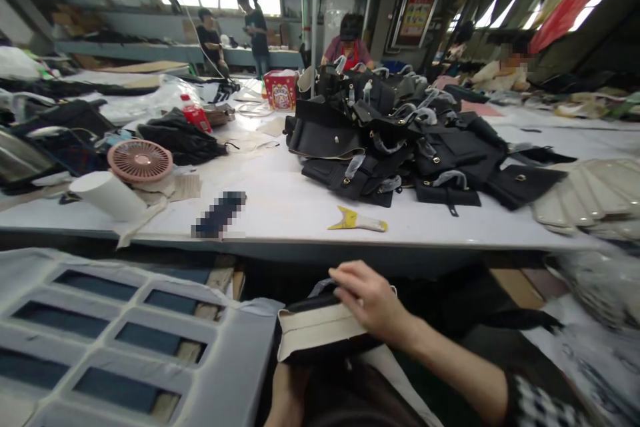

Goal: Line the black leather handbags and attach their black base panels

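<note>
A black handbag [325, 351] with a cream inner face turned up is in front of me, low in the head view. My left hand [287, 390] grips its near left end from below; the bag hides most of those fingers. Over the bag's right part is my right hand [367, 297], thumb and fingers drawn together in a pinch. What lies between these fingertips, if anything, is too small to make out. A clear plastic-wrapped handle [320, 287] shows at the bag's far edge, just left of the right fingers.
On the white table [280, 213] lie a yellow-and-white cutout [357, 220], a blurred dark object [220, 215], a pink fan [140, 160], a white roll [107, 195] and a heap of black handbags [390, 140]. A grey slotted frame [245, 353] stands left. Several people work further back.
</note>
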Available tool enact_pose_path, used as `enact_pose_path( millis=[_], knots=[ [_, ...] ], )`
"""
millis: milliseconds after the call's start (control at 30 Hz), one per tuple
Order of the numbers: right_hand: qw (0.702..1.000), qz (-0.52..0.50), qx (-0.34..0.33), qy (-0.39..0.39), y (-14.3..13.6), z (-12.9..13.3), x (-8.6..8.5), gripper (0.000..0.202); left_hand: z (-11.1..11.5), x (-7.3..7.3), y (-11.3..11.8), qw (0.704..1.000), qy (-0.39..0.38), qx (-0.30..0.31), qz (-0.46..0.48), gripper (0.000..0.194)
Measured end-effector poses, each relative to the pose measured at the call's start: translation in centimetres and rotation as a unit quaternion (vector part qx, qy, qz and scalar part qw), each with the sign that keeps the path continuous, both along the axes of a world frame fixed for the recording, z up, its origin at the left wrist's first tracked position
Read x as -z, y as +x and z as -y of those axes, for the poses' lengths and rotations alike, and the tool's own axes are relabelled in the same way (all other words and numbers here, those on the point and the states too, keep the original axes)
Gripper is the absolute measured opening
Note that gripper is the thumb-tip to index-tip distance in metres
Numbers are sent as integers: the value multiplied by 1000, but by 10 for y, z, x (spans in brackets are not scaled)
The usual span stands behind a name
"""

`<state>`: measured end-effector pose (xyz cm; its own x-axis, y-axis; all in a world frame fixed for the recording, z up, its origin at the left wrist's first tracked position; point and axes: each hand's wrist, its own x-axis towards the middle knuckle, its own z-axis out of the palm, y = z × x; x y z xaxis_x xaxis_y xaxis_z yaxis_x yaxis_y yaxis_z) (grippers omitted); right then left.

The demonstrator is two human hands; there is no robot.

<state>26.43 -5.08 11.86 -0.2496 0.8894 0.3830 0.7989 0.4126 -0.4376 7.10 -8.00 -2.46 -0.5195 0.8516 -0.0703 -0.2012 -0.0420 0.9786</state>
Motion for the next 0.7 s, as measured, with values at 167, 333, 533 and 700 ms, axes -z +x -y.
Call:
enact_pose_path(
  millis=[167,333,533,700],
  knots=[
    [986,123,111,-35,89,-98,27,38,9,-5,-53,942,-291,154,68,32],
    [984,96,122,-87,120,-102,66,52,-22,-58,-94,962,-185,175,-95,60],
    [980,-19,162,-116,133,-53,64,36,-95,-141,-74,883,-71,385,-259,56],
    [898,-239,333,-160,142,13,67,26,-140,-164,10,702,-7,636,-320,51]
  ],
)
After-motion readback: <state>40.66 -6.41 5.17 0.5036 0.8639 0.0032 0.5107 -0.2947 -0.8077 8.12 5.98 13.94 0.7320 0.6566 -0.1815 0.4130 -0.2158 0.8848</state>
